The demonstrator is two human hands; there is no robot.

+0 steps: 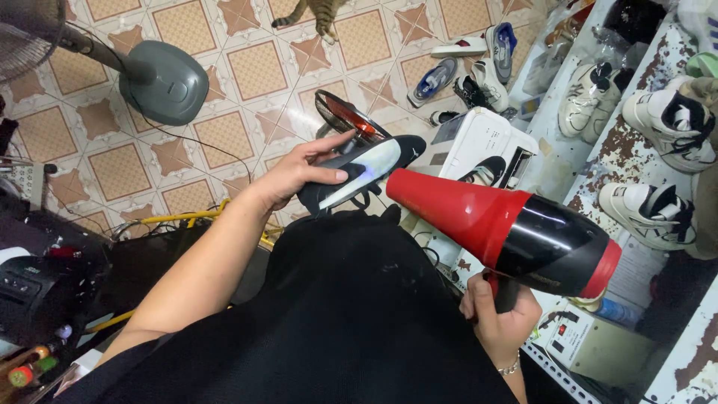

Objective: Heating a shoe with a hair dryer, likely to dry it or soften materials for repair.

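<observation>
Shoe (pixel 364 171), black and white, gripped in left hand (pixel 303 173) above lap. Hair dryer (pixel 508 228), red and black, clasped by handle in right hand (pixel 499 318), nozzle just beside shoe. Heating step judged under way; next calls for steady aim, turning shoe evenly.

Your right hand (pixel 499 318) hides the hair dryer (pixel 516 228) handle; the cat (pixel 314 13) and fan (pixel 30 34) are cut off by the frame's edges.
</observation>
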